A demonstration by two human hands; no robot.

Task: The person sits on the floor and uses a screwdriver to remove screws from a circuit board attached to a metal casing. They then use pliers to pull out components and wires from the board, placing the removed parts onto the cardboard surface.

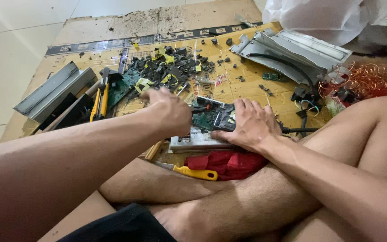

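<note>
My right hand (247,123) presses down on a green circuit board (209,118) that sits in a grey metal casing (193,143) in front of my crossed legs. My left hand (169,112) hovers closed over the board's left end; whether it holds a tool is hidden behind the fist. A red cloth (229,163) lies under the casing's near edge. A yellow-handled tool (198,172) rests beside the cloth on my leg.
Flattened cardboard (247,76) covers the floor. A heap of broken dark parts (166,67) lies beyond my hands. A yellow utility knife (101,96) and grey metal channel (52,89) sit left. Bent metal covers (292,51), copper wire (368,80) and a white plastic bag (328,18) lie right.
</note>
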